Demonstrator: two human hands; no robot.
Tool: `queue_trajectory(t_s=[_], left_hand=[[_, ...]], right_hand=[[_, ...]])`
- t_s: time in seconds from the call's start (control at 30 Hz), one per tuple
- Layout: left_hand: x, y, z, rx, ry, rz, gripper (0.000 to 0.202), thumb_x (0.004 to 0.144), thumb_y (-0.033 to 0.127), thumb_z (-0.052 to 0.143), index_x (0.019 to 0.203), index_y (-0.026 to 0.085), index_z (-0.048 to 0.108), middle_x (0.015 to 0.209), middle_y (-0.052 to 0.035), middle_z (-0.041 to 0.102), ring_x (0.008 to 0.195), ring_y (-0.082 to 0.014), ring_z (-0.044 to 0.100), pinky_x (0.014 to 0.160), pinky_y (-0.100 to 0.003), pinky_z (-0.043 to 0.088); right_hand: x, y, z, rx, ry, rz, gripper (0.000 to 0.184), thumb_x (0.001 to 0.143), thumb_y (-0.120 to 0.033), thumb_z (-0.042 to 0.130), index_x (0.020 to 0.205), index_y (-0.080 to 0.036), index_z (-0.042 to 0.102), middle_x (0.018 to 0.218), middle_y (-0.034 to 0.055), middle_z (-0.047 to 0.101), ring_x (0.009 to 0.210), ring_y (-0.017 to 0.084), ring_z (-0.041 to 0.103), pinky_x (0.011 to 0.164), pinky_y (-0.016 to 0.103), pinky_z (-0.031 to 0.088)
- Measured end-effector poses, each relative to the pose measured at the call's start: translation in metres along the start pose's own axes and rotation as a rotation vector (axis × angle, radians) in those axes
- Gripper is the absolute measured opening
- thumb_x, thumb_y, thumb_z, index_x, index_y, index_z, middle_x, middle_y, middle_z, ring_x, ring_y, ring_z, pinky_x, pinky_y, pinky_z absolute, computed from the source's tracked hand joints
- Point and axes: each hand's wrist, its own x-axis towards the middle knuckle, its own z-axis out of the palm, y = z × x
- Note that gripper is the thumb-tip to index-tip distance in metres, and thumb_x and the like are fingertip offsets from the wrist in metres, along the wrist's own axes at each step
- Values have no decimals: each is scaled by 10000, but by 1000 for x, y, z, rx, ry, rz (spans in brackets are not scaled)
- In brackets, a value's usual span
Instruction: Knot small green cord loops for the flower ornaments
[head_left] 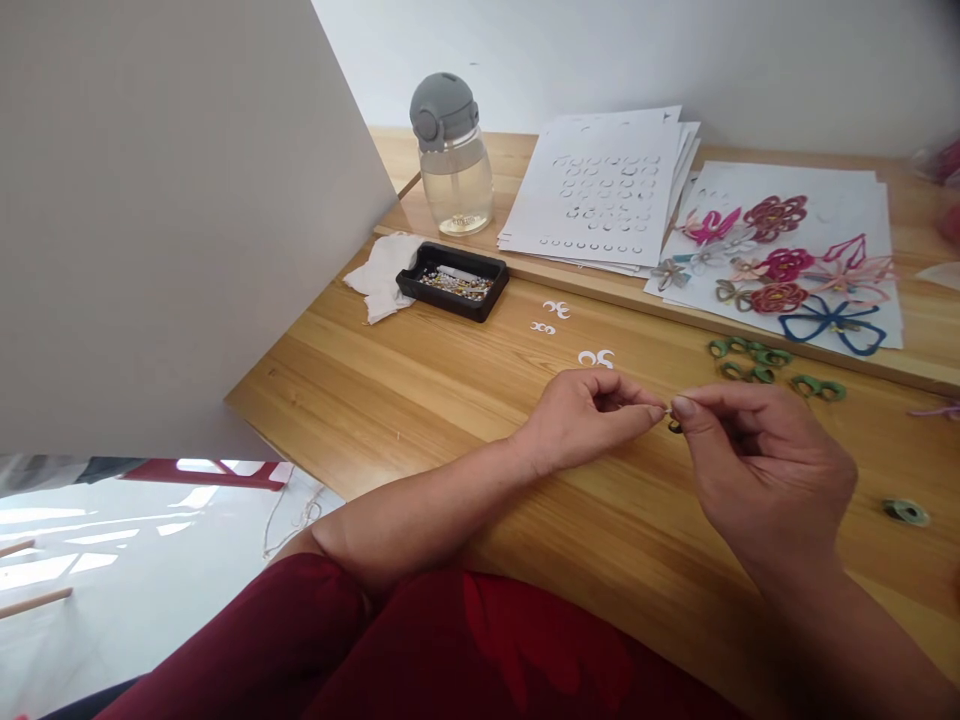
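Over the wooden table (pixel 450 400), my left hand (pixel 589 425) and my right hand (pixel 776 475) meet fingertip to fingertip, each closed in a pinch. A small dark curved piece (pixel 674 427) shows just under my right thumb tip. Between the two pinches is a tiny pale bit, too small to name. What each hand pinches is mostly hidden by the fingers. Beyond my left hand lie white paper crescents (pixel 596 358). Several small green loops (pixel 750 350) lie behind my right hand, and a small green roll (pixel 905 512) is to its right.
A black tray (pixel 487 300) of beads sits by a white cloth (pixel 379 275). Behind it stands a water bottle (pixel 456 185). Printed sheets (pixel 592 190) and colourful thread flowers (pixel 787 265) on paper lie along the back. A grey panel (pixel 150 200) rises at left.
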Motion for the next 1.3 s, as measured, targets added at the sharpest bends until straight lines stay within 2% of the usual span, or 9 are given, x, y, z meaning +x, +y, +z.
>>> queue_trajectory(t_s=[0.2,0.37,0.57,0.67,0.93,1.03,1.2,1.3], left_hand=[[4,-4,-7,-45,-78,40,395,720,459,911,845,127,740,689,5,654,630,-78,536,603,-225,402],[8,-8,-12,-112,-161,14,416,678,432,956,896,139,756,712,5,685,638,-86,597,561,-206,441],[7,-5,-9,-175,-159,-69,451,617,391,997,878,133,735,739,-7,711,674,-100,663,625,-231,541],[4,-1,-7,-130,-126,-60,437,635,411,987,851,131,732,692,8,685,633,-85,615,592,-219,514],[-1,3,-2,-32,-19,-14,384,674,408,947,762,123,705,645,34,609,591,-49,472,543,-210,338],[0,2,-3,-20,-31,-14,343,701,383,920,755,129,695,634,44,583,585,-48,442,546,-223,315],[4,1,-6,-69,-113,-24,339,670,366,930,768,130,708,671,30,630,616,-52,477,591,-232,353],[5,2,-7,-110,-142,-42,380,640,393,956,770,133,711,671,29,642,612,-49,485,605,-234,366]], right_hand=[[1,-1,1,8,3,6,70,962,-313,780,939,-252,756,801,-13,719,638,118,591,589,287,450],[1,2,1,-1,1,2,62,962,-301,776,933,-248,760,809,-9,723,657,122,601,613,290,460],[-1,3,0,-10,4,-8,58,958,-302,779,942,-249,763,802,-9,728,644,128,604,599,294,458],[-2,3,-1,-35,3,-24,64,960,-307,778,937,-249,760,785,-10,720,633,131,595,587,299,445],[-2,-1,0,-42,-10,-6,53,952,-314,781,946,-262,777,763,-14,720,613,130,589,573,301,439],[4,-3,-1,80,-39,111,79,907,-328,817,879,-266,777,734,-18,710,594,122,576,550,282,441],[19,3,-2,582,-247,520,256,723,-429,943,766,-259,756,532,-66,537,430,83,385,400,234,301],[24,9,-1,749,-320,708,349,604,-436,1011,722,-240,747,534,-73,519,427,57,339,396,213,292]])
